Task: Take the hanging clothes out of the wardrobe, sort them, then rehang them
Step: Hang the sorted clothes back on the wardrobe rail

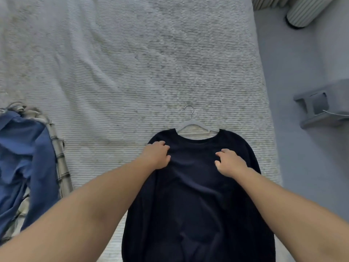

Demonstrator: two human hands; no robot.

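A dark navy sweater (198,195) lies flat on the bed, front up, neckline pointing away from me. A white hanger (195,127) sits inside its neck, the metal hook sticking out onto the bedspread. My left hand (156,156) rests on the sweater's left shoulder with fingers curled into the fabric. Near the right shoulder, my right hand (229,163) presses on the chest area with bent fingers. Whether either hand pinches the cloth is unclear.
A blue shirt (24,157) and a plaid garment (60,163) lie piled at the bed's left edge. The white textured bedspread (132,72) stretches ahead. A grey box-like object (321,104) and a ribbed cylinder (304,10) stand on the floor to the right.
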